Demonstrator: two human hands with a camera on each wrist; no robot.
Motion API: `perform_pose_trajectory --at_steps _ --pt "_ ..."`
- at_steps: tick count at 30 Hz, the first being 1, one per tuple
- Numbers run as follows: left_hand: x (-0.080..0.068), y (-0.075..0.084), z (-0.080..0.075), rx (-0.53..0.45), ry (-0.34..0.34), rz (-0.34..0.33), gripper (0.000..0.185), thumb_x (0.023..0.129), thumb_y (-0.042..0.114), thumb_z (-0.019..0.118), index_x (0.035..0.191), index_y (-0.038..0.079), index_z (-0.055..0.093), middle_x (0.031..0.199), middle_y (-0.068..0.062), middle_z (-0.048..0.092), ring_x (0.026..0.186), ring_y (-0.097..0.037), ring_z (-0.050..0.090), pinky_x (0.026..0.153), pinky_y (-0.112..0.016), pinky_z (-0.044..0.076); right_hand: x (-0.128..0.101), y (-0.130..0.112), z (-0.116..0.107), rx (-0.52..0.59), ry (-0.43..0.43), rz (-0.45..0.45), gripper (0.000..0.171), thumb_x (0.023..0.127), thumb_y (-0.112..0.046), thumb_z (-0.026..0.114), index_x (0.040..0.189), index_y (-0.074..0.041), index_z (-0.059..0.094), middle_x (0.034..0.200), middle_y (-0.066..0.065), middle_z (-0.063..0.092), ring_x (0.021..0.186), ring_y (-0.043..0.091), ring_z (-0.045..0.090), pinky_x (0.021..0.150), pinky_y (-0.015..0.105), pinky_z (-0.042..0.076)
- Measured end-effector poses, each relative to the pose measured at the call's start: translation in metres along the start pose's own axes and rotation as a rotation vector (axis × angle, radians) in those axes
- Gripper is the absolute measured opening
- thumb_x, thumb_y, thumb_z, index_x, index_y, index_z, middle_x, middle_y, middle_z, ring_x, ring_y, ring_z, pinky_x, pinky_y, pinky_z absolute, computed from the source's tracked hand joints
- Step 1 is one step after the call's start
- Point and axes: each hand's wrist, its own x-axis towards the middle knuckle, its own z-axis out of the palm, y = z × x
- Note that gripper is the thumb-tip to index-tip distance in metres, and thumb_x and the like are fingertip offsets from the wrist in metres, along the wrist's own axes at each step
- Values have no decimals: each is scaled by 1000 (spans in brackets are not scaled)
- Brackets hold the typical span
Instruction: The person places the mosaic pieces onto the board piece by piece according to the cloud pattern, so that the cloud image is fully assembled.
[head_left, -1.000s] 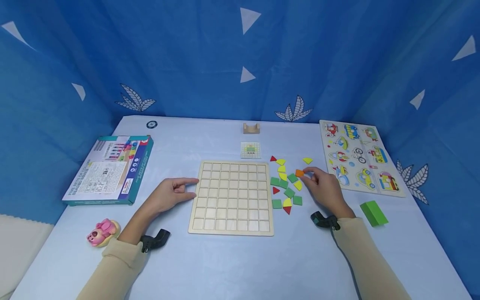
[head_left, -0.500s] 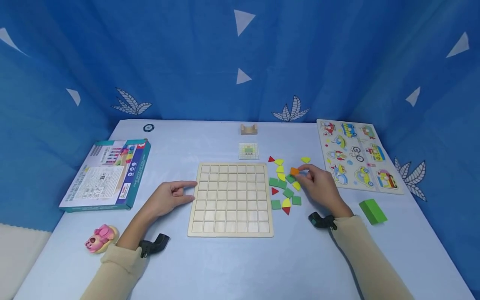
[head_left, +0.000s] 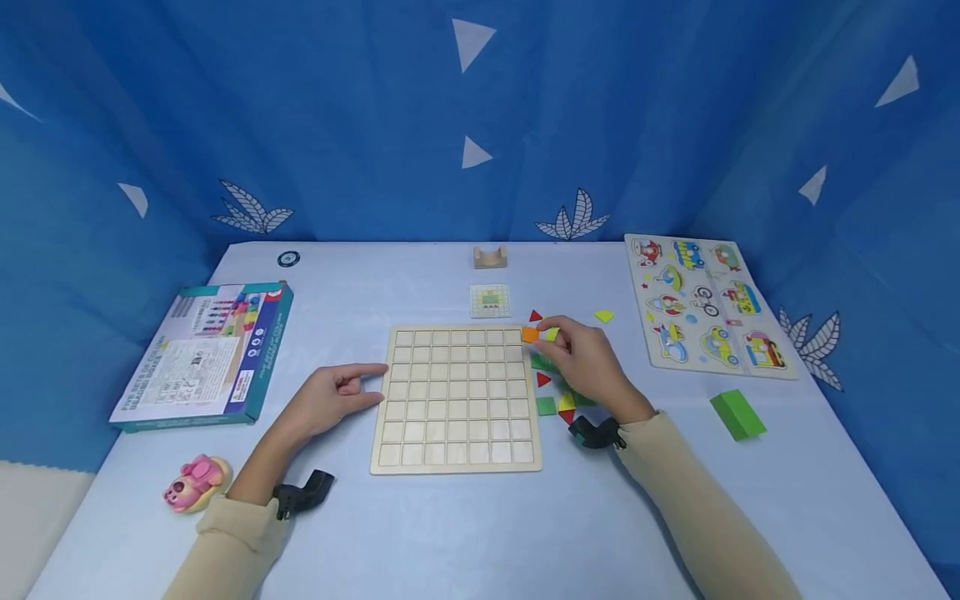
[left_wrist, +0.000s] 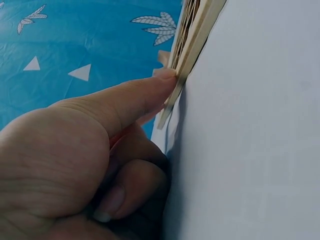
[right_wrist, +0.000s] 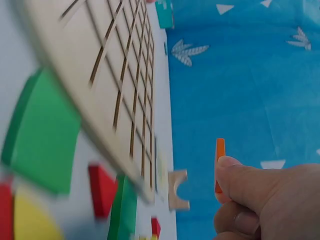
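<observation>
A wooden grid board (head_left: 454,467) lies on the table between the hands. At its left edge is the left hand (head_left: 330,400), thumb and index finger extended and their tips touching the rim; its other fingers are bent in the left wrist view. Over the board's far right corner the right hand (head_left: 588,362) pinches an orange square tile (head_left: 530,334) between thumb and index finger. In the right wrist view the orange tile (right_wrist: 220,165) is seen edge-on, raised off the board. Green (head_left: 546,406), red (head_left: 543,379) and yellow (head_left: 566,402) tiles lie along the right side, some hidden under the right hand.
Beyond the board lie a pattern card (head_left: 491,302) and a notched wooden stand (head_left: 490,257). A box (head_left: 202,358) and a pink bear figure (head_left: 197,483) are at left. On the right are a picture puzzle board (head_left: 678,312) and a green block (head_left: 738,414).
The right hand has carried the orange tile leftward from the loose tiles to the board's far right corner. The left hand has stayed at the board's left edge. The head view has shifted slightly.
</observation>
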Motion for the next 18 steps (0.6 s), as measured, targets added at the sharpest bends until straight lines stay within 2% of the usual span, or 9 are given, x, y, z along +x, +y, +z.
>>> perform_pose_trajectory --at_steps 10,18 --pt "-2 -2 1 5 12 7 46 92 31 78 135 17 68 62 3 39 57 -16 40 70 -31 42 17 -28 31 58 -56 -90 26 96 -22 74 118 -9 68 59 0 44 48 17 41 49 29 32" --pt "0 -2 0 9 5 15 45 93 32 77 135 17 68 61 4 39 56 -15 39 71 -31 42 25 -44 57 17 -109 -62 27 98 -25 73 120 -10 68 56 -2 40 47 16 39 52 29 31"
